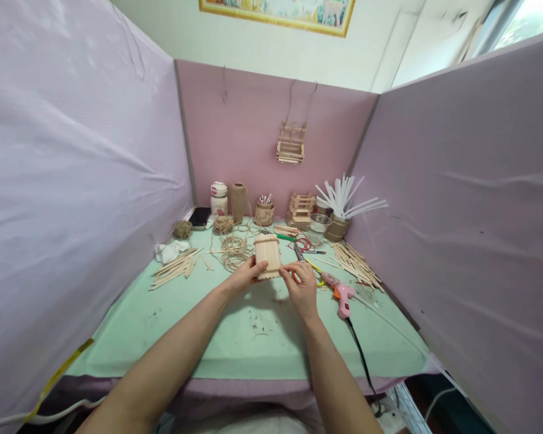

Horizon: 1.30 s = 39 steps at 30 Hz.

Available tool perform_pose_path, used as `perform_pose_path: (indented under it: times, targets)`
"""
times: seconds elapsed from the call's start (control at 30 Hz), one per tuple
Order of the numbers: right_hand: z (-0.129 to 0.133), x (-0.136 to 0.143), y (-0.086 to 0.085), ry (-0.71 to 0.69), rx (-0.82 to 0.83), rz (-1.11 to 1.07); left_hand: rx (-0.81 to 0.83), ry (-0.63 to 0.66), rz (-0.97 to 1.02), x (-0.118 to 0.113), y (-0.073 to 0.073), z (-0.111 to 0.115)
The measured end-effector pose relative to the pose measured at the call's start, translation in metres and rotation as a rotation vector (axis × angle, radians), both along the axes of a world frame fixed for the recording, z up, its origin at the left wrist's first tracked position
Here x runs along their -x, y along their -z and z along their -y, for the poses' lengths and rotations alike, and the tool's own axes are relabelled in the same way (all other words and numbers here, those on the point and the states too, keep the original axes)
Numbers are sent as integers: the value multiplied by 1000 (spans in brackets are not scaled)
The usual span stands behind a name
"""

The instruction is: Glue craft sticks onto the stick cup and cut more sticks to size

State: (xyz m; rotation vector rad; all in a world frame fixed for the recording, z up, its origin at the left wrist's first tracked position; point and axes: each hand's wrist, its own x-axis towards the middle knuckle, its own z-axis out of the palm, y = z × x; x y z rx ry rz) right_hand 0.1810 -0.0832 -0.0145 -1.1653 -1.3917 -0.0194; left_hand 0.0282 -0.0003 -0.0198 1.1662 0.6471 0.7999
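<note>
A small panel of wooden craft sticks [267, 253], laid side by side with twine along its top and bottom edges, is held tilted up above the table. My left hand [248, 272] grips its lower left side, the thumb lying across the front. At the lower right corner, the thumb and forefinger of my right hand [301, 288] pinch together at the panel's edge. Whether a twine end is also between those fingers is too small to tell. A pink glue gun [342, 293] lies just right of my right hand. Loose twine [235, 252] lies in coils behind my left hand.
Wooden sticks lie in piles at left [176, 269] and right [356, 265]. Scissors [299, 252] and a clear cup [319, 226] are behind my right hand. Along the back stand a jar [219, 199], a twine roll [238, 204] and white glue sticks [341, 199]. Fabric partitions [262, 120] enclose the table.
</note>
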Motion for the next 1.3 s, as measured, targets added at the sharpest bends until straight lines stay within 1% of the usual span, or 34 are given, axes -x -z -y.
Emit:
perform_pose_path:
  times: [0.07,0.13,0.27,0.37,0.47,0.57,0.7,0.8,0.87,0.97,1.3]
  targets:
    - [0,-1,1,-3,0,1,-3,2,3,0,-2,0]
    - [0,-1,1,-10,3,2,-3,-26,-11,-1,-2,0]
    - [0,-1,2,-10,10,1,-23,-78,-24,-2,1,-2]
    - [1,1,2,-7,31,11,-74,-96,-24,-3,3,-3]
    - [1,3,2,-8,53,16,-141,-134,-51,-2,1,-2]
    - [1,4,1,-18,65,11,-172,-147,-54,-2,-1,-2]
    - [1,4,0,-34,67,-21,-137,-128,9,-3,5,-5]
    - [1,2,0,-47,46,-69,-58,-96,41,-4,9,-8]
    - [0,-1,0,-44,20,-109,-13,-60,52,-3,10,-9]
    - [0,-5,1,-32,-8,-139,-2,-18,52,-1,8,-9]
    - [-2,0,3,-53,24,-81,17,-52,68,-4,9,-6]
